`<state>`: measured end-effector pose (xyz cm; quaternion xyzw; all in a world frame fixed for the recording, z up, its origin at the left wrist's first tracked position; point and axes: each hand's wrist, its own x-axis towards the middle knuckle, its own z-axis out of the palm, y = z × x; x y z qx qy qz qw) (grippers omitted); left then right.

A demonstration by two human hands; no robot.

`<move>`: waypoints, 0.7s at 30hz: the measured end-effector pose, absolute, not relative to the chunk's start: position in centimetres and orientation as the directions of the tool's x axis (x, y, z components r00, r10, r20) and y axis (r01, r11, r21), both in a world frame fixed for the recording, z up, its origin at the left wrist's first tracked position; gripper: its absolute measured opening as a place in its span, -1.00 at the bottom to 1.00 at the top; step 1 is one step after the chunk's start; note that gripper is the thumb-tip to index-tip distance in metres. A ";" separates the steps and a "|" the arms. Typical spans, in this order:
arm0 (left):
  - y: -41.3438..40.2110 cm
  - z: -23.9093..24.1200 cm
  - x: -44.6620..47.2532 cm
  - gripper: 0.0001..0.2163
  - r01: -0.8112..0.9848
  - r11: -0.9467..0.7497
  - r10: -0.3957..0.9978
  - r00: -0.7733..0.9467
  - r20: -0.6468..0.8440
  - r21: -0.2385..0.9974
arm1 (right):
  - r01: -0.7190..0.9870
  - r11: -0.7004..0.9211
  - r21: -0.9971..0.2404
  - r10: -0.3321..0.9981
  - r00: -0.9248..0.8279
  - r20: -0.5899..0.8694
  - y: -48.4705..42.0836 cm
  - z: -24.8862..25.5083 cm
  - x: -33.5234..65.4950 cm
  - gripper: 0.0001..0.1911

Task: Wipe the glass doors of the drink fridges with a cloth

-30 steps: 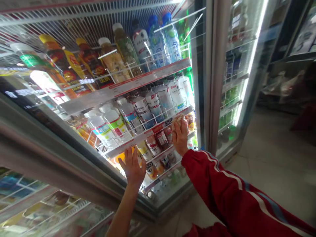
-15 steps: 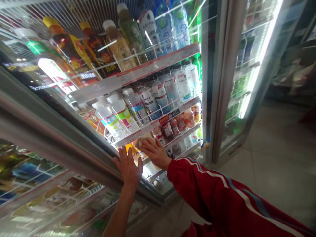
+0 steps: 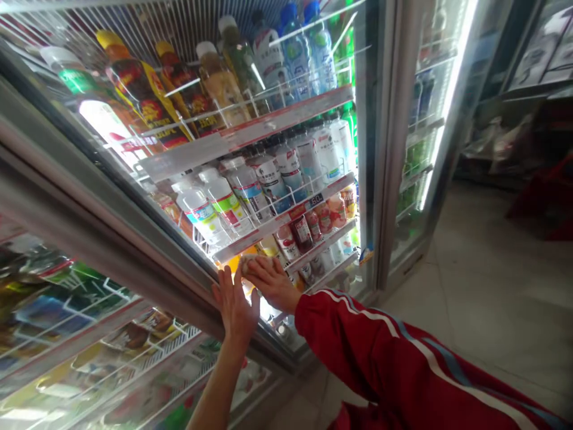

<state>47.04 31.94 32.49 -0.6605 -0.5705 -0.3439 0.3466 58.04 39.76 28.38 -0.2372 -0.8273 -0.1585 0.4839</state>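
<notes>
My right hand [image 3: 272, 282], in a red sleeve with white and blue stripes, presses a pale crumpled cloth [image 3: 249, 264] to the glass door [image 3: 286, 343] of a lit drinks cooler. Its fingers lie over the cloth and hide part of it. Just left of it, my left hand [image 3: 235, 306] is open and holds nothing. The fingers are stretched upward, the palm facing the door near its metal frame [image 3: 188, 280]. Whether the left palm fully touches the door, I cannot tell. Behind the glass stand bottles with clear and white labels [image 3: 224, 200].
Wire shelves with price rails [image 3: 250, 134] hold rows of drinks inside the cooler. To the left, another glass-fronted section [image 3: 89, 334] shows more packaged goods. Another lit cooler [image 3: 416, 137] stands to the right, beside a tiled floor [image 3: 452, 280].
My right hand has slid the cloth a little left and down over the glass, closer to my left hand. The left hand stays nearly in place. The view has shifted slightly.
</notes>
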 end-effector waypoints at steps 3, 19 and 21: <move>31.5 32.3 46.8 -0.35 0.986 -0.138 0.501 0.149 0.853 -0.091 | 0.587 0.809 -0.017 0.275 -0.353 0.894 41.1 28.5 59.7 -0.56; 33.9 31.5 48.8 -0.36 0.980 -0.168 0.524 0.183 0.832 -0.109 | 0.600 0.800 -0.022 0.263 -0.319 0.910 42.3 28.7 61.3 -0.53; 34.4 31.7 49.0 -0.35 0.980 -0.165 0.527 0.185 0.830 -0.114 | 0.615 0.786 -0.062 0.301 -0.292 0.908 43.6 28.9 62.9 -0.54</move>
